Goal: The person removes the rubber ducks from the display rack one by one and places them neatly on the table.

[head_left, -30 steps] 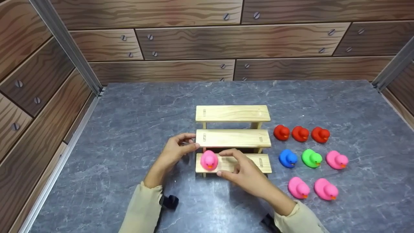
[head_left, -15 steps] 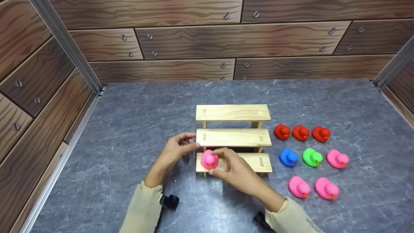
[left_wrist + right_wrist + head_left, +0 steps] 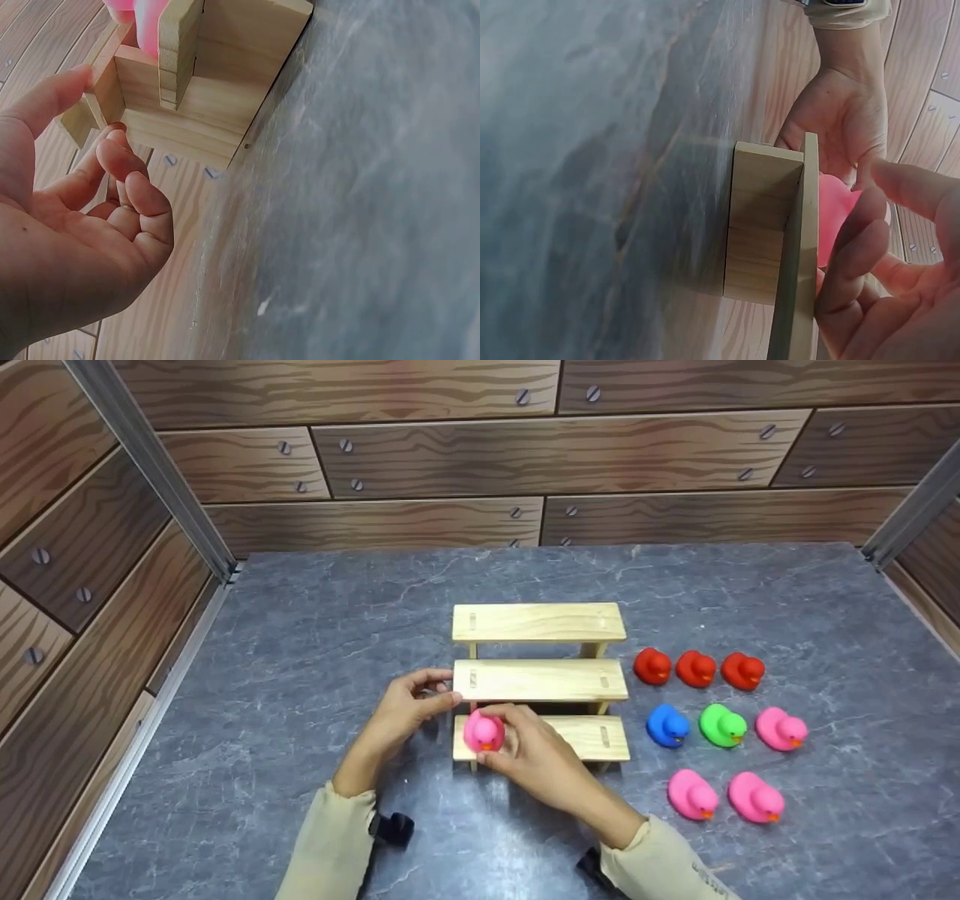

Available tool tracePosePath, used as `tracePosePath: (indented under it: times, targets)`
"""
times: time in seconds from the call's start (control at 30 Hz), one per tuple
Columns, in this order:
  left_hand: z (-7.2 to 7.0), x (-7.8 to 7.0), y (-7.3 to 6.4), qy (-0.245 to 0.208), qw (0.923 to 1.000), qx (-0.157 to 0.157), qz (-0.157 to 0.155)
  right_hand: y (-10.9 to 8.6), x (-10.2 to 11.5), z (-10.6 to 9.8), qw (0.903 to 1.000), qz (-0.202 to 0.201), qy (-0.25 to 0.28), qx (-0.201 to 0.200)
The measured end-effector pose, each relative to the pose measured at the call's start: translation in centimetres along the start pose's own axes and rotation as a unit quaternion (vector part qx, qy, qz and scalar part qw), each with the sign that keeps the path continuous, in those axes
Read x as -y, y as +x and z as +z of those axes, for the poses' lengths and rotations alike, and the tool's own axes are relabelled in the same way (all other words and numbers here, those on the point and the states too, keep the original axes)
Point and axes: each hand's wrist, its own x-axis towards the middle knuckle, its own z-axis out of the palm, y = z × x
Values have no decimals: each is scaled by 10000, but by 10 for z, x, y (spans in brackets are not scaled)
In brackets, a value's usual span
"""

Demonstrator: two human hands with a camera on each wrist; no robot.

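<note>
A small three-step wooden display stand point(image 3: 540, 679) stands mid-table. At its left end my left hand point(image 3: 397, 720) pinches the middle step, thumb on the front edge and index finger behind, as the left wrist view also shows on the wooden end point(image 3: 107, 86). On the left of the lowest step sits a pink rubber duck point(image 3: 484, 731), beak toward me. My right hand point(image 3: 546, 761) holds this duck between thumb and index finger from its right side. In the right wrist view the pink duck point(image 3: 832, 206) is partly hidden by the fingers and the step.
Right of the stand, red ducks point(image 3: 695, 668) form a row. Below them sit a blue duck point(image 3: 667, 726), a green duck point(image 3: 723, 726) and a pink duck point(image 3: 781, 729). Two more pink ducks point(image 3: 692, 794) are nearest me. Wood-patterned walls point(image 3: 480, 457) border the grey table point(image 3: 300, 622).
My right hand has moved left along the lowest step and closed its thumb and index finger on the pink duck. The left hand has kept its place on the stand.
</note>
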Motion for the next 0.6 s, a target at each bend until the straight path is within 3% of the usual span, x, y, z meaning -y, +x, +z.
tracePosePath:
  times: [0.6]
  targets:
    - [-1, 1, 1, -18, 10000, 44, -7, -7, 4, -10, 9999, 131, 105, 24]
